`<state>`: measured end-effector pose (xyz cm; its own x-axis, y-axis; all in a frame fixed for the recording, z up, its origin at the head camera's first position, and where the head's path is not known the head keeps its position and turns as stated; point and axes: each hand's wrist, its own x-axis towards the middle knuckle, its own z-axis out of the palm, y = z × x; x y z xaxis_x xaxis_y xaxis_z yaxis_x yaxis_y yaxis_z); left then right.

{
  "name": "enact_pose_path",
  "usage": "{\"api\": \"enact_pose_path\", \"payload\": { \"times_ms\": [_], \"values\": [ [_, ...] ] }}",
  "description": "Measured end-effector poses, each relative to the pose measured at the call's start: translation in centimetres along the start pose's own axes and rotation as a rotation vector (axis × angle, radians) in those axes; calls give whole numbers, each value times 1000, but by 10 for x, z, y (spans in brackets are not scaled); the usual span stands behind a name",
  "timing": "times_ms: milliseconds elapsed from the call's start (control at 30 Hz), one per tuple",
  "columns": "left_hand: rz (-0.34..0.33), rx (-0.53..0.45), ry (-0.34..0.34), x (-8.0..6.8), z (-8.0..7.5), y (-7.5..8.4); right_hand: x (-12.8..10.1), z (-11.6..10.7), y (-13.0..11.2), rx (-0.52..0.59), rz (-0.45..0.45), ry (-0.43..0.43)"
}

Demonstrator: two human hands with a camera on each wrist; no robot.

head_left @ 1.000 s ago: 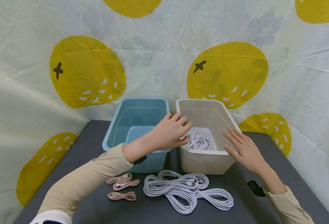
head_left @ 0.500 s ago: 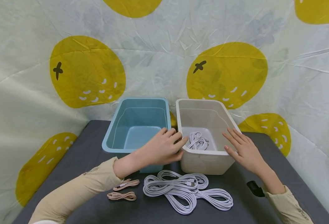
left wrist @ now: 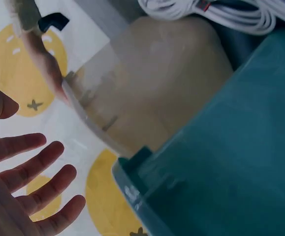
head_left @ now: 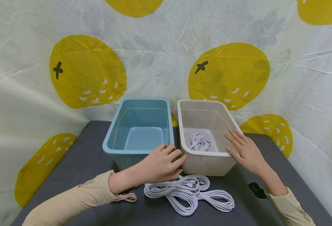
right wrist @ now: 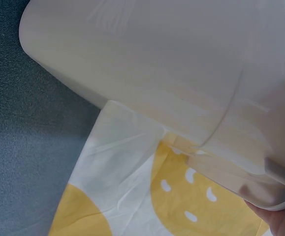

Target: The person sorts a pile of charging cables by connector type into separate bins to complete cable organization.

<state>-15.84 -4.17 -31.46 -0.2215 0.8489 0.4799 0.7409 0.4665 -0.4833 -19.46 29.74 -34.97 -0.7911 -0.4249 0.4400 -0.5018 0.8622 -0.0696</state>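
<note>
a person's two hands work over a dark grey table (head_left: 78, 163) backed by a pale cloth printed with yellow fruit (head_left: 88, 72). two plastic bins stand side by side: one blue bin (head_left: 139, 125), nothing visible inside it, and one white bin (head_left: 204, 163) holding one coiled white cable (head_left: 199, 142). the left hand (head_left: 161, 163), fingers straight and spread and holding nothing, hovers low in front of the gap between the two bins, just above the loose white cables (head_left: 188, 193) heaped on the table; how many cables make up that heap cannot be told. the right hand (head_left: 245, 152) lies flat with fingers extended on the white bin's right rim, gripping nothing. the hands are well apart, the white bin's front between them. one pink coiled cable (head_left: 126, 197) shows beside the left sleeve (head_left: 78, 201). one small black object (head_left: 257, 190) sits at the right wrist.
</note>
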Motion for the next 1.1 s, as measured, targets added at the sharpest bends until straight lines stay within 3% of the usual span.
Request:
{"api": "enact_pose_path", "payload": {
  "times_ms": [467,833,1100],
  "values": [
    [62,-5,-82,-19,15,23,0,-2,-1,4,13,0],
    [123,4,-143,-40,43,41,1,-1,0,-2,14,-1],
    [156,26,-233,-52,61,49,-1,-1,0,1,3,7]
  ]
}}
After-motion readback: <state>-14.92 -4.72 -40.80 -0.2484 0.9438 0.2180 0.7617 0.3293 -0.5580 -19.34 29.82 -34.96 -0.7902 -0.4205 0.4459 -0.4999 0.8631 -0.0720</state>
